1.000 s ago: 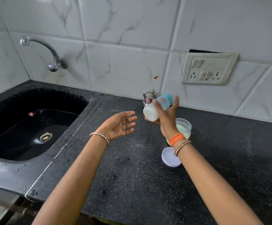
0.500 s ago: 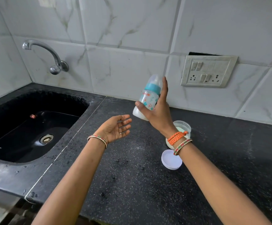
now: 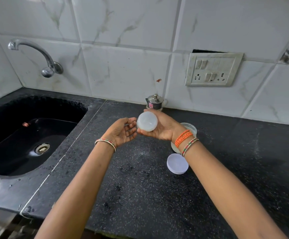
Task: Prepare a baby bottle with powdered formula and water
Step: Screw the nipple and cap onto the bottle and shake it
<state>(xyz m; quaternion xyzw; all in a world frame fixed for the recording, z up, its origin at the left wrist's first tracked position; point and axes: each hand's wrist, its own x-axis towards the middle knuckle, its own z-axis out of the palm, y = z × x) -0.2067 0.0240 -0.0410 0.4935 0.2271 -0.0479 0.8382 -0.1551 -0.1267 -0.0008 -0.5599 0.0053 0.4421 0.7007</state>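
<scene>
Black speckled worktop (image 3: 140, 195), white marble-look tiles behind. Near front edge: bare stone; round white lid (image 3: 177, 163) lying flat right of centre, powder container (image 3: 190, 128) just beyond, partly hidden by wrist. Mid-worktop, held above surface: baby bottle (image 3: 147, 123), gripped in right hand (image 3: 162, 129), fingers curled round body; base facing camera, long axis pointing away toward wall. Left hand (image 3: 123, 131) just beside base, fingers loosely curved, holding nothing; contact unclear. Steel pot (image 3: 155, 101) at back edge.
</scene>
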